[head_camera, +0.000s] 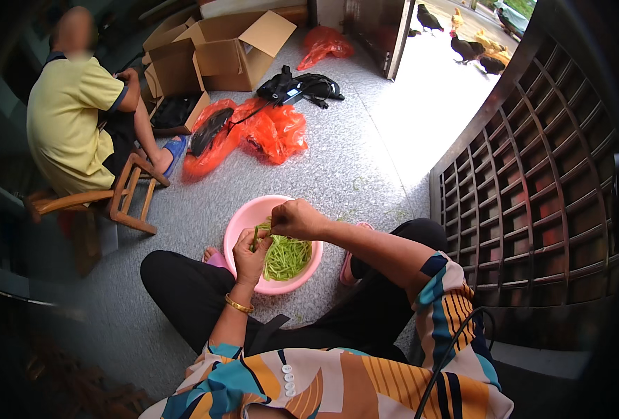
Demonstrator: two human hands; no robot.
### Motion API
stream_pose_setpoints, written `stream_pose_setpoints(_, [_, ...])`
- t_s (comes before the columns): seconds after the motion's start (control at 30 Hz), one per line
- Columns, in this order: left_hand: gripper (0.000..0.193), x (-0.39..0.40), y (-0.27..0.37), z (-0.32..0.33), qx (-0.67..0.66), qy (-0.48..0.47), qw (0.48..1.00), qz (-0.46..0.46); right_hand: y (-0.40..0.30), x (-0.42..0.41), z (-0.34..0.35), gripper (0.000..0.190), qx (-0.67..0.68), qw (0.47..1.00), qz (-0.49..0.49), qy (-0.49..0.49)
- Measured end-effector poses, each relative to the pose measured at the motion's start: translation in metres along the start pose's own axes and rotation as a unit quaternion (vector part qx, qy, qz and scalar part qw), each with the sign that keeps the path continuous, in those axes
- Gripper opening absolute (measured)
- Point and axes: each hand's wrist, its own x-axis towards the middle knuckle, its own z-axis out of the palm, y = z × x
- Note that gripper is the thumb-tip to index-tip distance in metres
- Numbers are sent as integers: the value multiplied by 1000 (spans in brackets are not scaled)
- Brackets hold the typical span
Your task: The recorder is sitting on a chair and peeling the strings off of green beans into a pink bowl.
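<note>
Between my feet a pink plastic basin [317, 262] stands on the floor. Cut green vegetable stems [287, 260] lie heaped inside it. Over the basin's left side, my left hand [251, 255] grips a short green stem [255, 239] between thumb and fingers. My right hand [296, 219] is just above and to the right, its fingertips pinched together close to the left thumb. Something thin seems to be between those right fingertips, too small to make out. A gold-coloured bangle [239, 304] circles my left wrist.
Red plastic bags [275, 133] and black straps with a device [301, 89] lie on the floor ahead. Open cardboard boxes [231, 52] stand behind them. A person [73, 125] sits at left on a wooden chair [131, 199]. At right is a metal lattice door [529, 183]; chickens [466, 50] are outside.
</note>
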Motion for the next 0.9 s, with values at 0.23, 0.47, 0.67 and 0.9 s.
stream_pose_setpoints(0.23, [11, 1, 1, -6, -53, 10, 998, -23, -8, -2, -3, 9, 301, 932, 172, -105])
stream_pose_setpoints(0.47, [12, 2, 2, -7, -31, 1, 999, 9, 4, -1, 13, 6, 373, 907, 173, -92])
stream_pose_setpoints(0.67, [12, 0, -5, -4, -74, 32, 997, -10, -1, -3, 18, 12, 492, 841, 198, -104])
stream_pose_setpoints(0.9, [12, 0, 5, -5, -271, 98, 951, -114, 3, -2, 20, 12, 472, 838, 252, -104])
